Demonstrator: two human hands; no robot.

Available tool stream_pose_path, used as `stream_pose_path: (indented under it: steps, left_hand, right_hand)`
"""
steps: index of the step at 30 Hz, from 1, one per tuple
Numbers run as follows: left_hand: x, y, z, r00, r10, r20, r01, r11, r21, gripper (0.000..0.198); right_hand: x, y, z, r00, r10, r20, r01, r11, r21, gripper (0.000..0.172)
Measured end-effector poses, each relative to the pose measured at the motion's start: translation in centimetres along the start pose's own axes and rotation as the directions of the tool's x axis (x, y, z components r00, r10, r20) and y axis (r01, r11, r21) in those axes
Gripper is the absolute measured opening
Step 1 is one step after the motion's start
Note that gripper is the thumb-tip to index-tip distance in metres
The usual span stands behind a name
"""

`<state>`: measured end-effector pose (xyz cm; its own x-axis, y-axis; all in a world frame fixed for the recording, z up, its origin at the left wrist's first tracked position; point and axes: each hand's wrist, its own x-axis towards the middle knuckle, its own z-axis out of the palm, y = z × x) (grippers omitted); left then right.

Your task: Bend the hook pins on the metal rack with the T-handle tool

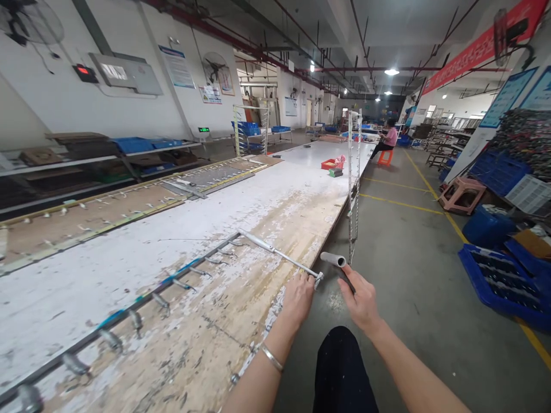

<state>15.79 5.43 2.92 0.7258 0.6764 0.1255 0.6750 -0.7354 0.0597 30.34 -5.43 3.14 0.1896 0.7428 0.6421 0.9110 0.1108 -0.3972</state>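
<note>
My left hand is closed at the table's edge, its fingers at the near end of a slim silvery metal rod. That rod thickens into a pale tapered section at its far end, and a small metal fitting caps the end by my fingers. Beyond the edge, my right hand is wrapped round the dark handle of a hammer-like tool with a grey, pipe-like head. To the left, a long dark bar lies on the table, with several short curved metal pieces along it.
The long worktable has worn, peeling white paint. An upright metal rack stands at its right edge. Farther along are a red basket and a seated person. Blue crates sit on the floor at right.
</note>
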Motion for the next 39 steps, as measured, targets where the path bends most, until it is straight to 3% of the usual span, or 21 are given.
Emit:
stream_pose_path:
  steps: [5, 10, 13, 15, 19, 24, 29, 33, 35, 39]
  left_hand:
    - [0.0, -0.1, 0.0, 1.000, -0.011, 0.013, 0.011, 1.000, -0.002, 0.032]
    - [0.1, -0.2, 0.1, 1.000, -0.011, -0.013, 0.010, 1.000, -0.008, 0.030]
    - [0.1, -0.2, 0.2, 1.000, -0.022, -0.008, 0.022, 1.000, -0.007, 0.030]
    - [0.1, -0.3, 0.3, 1.000, -0.022, -0.004, 0.022, 1.000, -0.011, 0.031]
    - [0.1, -0.2, 0.1, 1.000, -0.029, 0.006, 0.029, 1.000, -0.004, 0.032]
    - [0.2, -0.2, -0.2, 0.999, -0.028, 0.027, 0.028, 1.000, -0.012, 0.033]
    - [0.2, -0.2, -0.1, 0.999, -0.032, 0.031, 0.032, 0.999, -0.010, 0.034]
    - [0.2, -0.2, -0.1, 0.999, -0.043, 0.027, 0.043, 0.999, -0.028, 0.033]
    - [0.2, -0.3, -0.1, 0.998, -0.054, 0.021, 0.056, 0.997, -0.058, 0.032]
    - [0.4, -0.8, -0.2, 0.994, -0.106, 0.010, 0.106, 0.977, -0.184, 0.032]
  right_hand:
    - [-0.3, 0.0, 0.5, 0.977, 0.041, 0.211, -0.005, 0.986, -0.167, 0.039]
    - [-0.1, -0.2, 0.4, 0.998, 0.008, 0.066, 0.000, 0.993, -0.122, 0.042]
    - [0.0, 0.0, 0.4, 0.975, 0.023, 0.221, 0.026, 0.976, -0.216, 0.039]
    - [0.2, 0.0, 0.2, 0.967, 0.018, 0.254, 0.035, 0.978, -0.204, 0.039]
    - [0.6, -0.1, -0.2, 0.997, -0.014, 0.082, 0.020, 0.997, -0.078, 0.043]
    - [0.8, -0.1, 0.0, 0.962, 0.033, 0.272, 0.029, 0.975, -0.221, 0.038]
    - [1.0, -0.4, -0.2, 0.997, -0.018, 0.076, 0.025, 0.995, -0.095, 0.043]
    - [0.7, -0.2, 0.2, 0.969, 0.008, 0.247, 0.046, 0.975, -0.216, 0.039]
    - [0.8, -0.2, 0.0, 0.965, 0.017, 0.261, 0.033, 0.982, -0.186, 0.040]
    - [1.3, -0.6, -1.0, 0.998, 0.033, 0.053, -0.037, 0.996, 0.080, 0.042]
